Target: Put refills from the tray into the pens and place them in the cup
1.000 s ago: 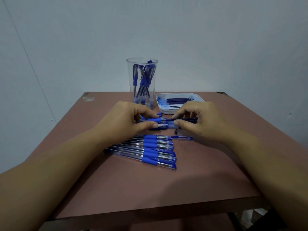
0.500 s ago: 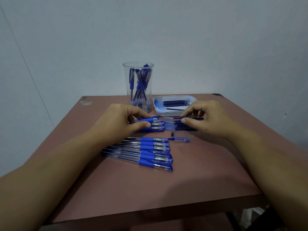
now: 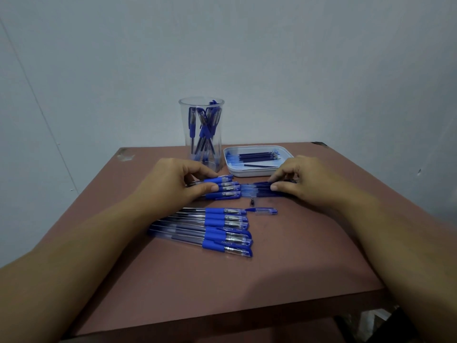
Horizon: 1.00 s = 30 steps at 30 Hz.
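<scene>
Left hand pinches a row of pens on the table, right hand seemingly pinches refills butted against them, cup at twelve o'clock, tray at one, and a skewed push could scatter everything.

A single head-worn, wide-angle view looks forward and steeply down along both forearms, which enter from the lower corners. The left hand and right hand sit near mid-frame, close to the lens, gripping a bundle of pens between them. The table edge runs below the hands. The wall beyond them fills the upper half.
</scene>
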Available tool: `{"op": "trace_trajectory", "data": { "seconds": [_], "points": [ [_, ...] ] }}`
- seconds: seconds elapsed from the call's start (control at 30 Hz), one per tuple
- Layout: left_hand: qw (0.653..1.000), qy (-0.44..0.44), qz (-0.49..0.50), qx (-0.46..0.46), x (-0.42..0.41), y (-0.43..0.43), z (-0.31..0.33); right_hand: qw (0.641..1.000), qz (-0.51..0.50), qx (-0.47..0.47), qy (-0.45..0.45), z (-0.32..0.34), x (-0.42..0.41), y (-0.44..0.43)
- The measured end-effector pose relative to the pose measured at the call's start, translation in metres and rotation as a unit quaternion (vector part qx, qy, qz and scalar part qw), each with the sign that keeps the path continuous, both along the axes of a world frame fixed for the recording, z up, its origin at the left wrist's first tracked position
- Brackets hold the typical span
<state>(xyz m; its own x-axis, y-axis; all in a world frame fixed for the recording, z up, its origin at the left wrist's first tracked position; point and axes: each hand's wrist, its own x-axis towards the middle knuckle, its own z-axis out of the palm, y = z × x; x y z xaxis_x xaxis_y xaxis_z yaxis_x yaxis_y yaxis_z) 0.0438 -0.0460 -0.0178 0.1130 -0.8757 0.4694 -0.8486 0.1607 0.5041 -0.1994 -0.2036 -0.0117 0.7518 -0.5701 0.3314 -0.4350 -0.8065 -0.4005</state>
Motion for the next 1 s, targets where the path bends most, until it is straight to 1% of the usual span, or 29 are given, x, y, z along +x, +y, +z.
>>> {"op": "trace_trajectory", "data": {
  "seconds": [0.2, 0.3, 0.4, 0.53, 0.7, 0.83, 1.0],
  "points": [
    [1.0, 0.006, 0.004, -0.004, 0.003, -0.001, -0.001, 1.0, -0.004, 0.002, -0.025, -0.002, 0.002, -0.003],
    [1.0, 0.014, 0.015, -0.007, 0.005, -0.002, -0.002, 1.0, -0.005, -0.006, -0.03, 0.009, 0.005, -0.006],
    [1.0, 0.015, 0.024, -0.011, 0.007, -0.002, -0.003, 1.0, -0.01, -0.025, -0.006, 0.024, 0.013, -0.014],
    [0.999, -0.008, 0.028, -0.022, 0.009, -0.002, -0.003, 0.999, -0.022, -0.03, 0.037, 0.032, 0.033, -0.043],
    [0.998, -0.035, 0.034, -0.025, 0.014, -0.003, -0.004, 0.993, -0.035, 0.011, 0.116, 0.033, 0.055, -0.073],
    [0.998, -0.047, 0.03, -0.024, 0.014, -0.004, -0.005, 0.985, -0.031, 0.053, 0.16, 0.028, 0.066, -0.081],
    [0.999, -0.036, 0.031, -0.025, 0.015, -0.005, -0.006, 0.984, -0.029, 0.056, 0.166, 0.024, 0.069, -0.082]
  ]
}}
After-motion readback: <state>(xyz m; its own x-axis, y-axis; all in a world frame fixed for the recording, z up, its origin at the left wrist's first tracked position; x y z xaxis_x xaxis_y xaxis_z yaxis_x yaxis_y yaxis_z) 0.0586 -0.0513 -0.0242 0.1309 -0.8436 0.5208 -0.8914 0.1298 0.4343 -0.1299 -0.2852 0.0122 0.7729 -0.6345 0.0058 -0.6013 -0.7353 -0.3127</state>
